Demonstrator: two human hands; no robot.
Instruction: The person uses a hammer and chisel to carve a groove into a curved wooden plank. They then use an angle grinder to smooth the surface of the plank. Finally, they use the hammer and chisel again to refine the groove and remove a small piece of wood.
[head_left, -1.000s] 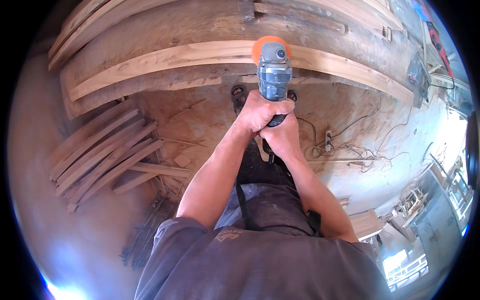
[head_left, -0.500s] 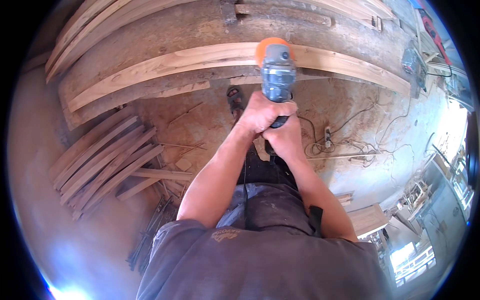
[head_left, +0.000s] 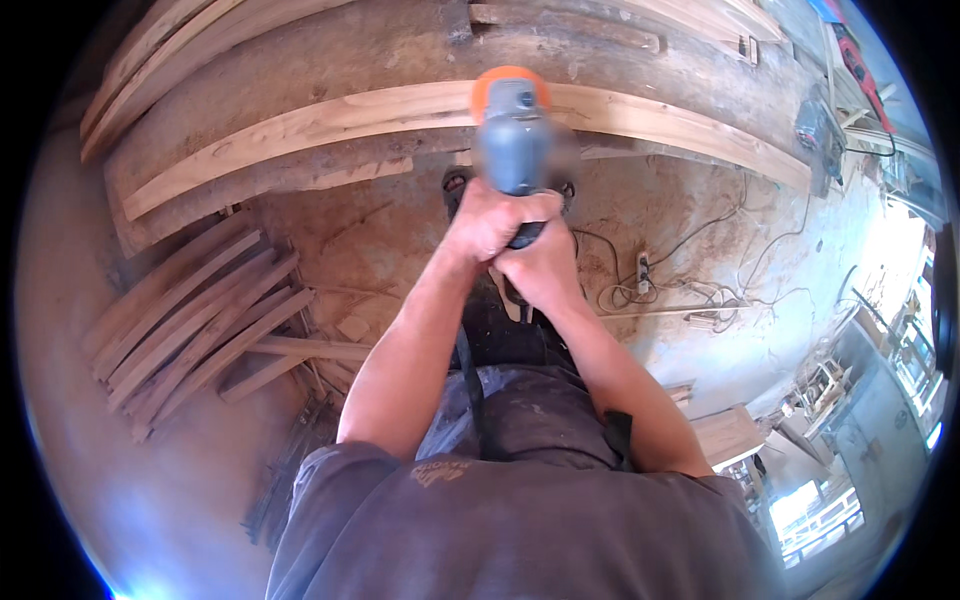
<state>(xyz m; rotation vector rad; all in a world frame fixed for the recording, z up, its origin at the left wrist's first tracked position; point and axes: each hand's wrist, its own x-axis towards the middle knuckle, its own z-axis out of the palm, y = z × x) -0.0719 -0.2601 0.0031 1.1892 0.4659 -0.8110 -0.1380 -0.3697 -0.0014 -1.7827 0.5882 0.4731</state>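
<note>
While both hands stay out in front, the biggest thing in play is the long curved plank (head_left: 330, 125), pale wood, lying across the far side on a dusty bench from left to right. Stiff, long, probably heavy; reads as awkward to shift alone, best gripped near both ends.

Stack of curved slats (head_left: 190, 320) lies on the floor, near left, well apart from the hands. Thin, light, likely springy.

Grey power sander (head_left: 512, 140) with orange disc sits centre-far, nose on or just over the plank edge; contact itself hard to tell. Rigid body, moderate weight, looks like it would kick and vibrate, so a two-hand hold on the rear barrel makes sense.

Left hand (head_left: 490, 222) wraps the barrel, fingers curled tight round it. Right hand (head_left: 540, 270) is just behind and under, fingers clamped on the tail of the same grip.

Cable tangle (head_left: 650, 290) on the floor to the right: snag risk.
</note>
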